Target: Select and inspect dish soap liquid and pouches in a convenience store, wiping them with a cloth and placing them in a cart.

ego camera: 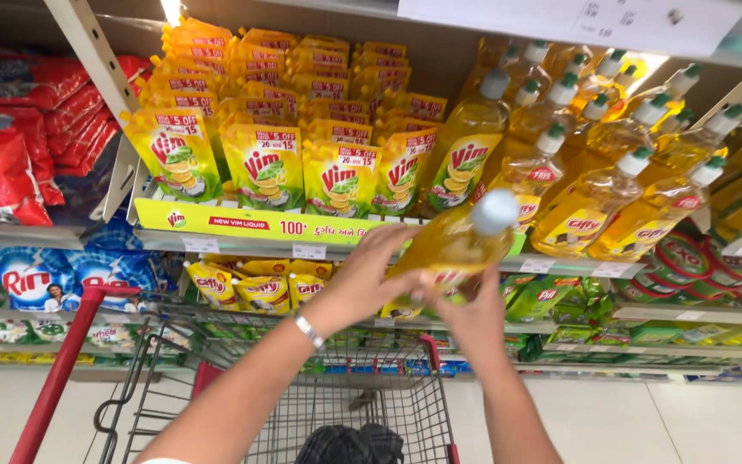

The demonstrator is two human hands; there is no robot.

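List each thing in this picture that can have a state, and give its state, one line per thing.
Yellow bottle: capped, tilted, held in both hands.
Left hand: gripping the bottle.
Right hand: gripping the bottle's base.
Shopping cart: holds a dark checked cloth item.
Shelf bottles: capped, on the shelf.
Yellow pouches: sealed, standing in rows.

Yellow bottle [453, 249], white cap; red trolley [62, 361]

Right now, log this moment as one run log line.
left hand: on yellow bottle | right hand: under bottle | behind: shelf of yellow pouches | below: cart
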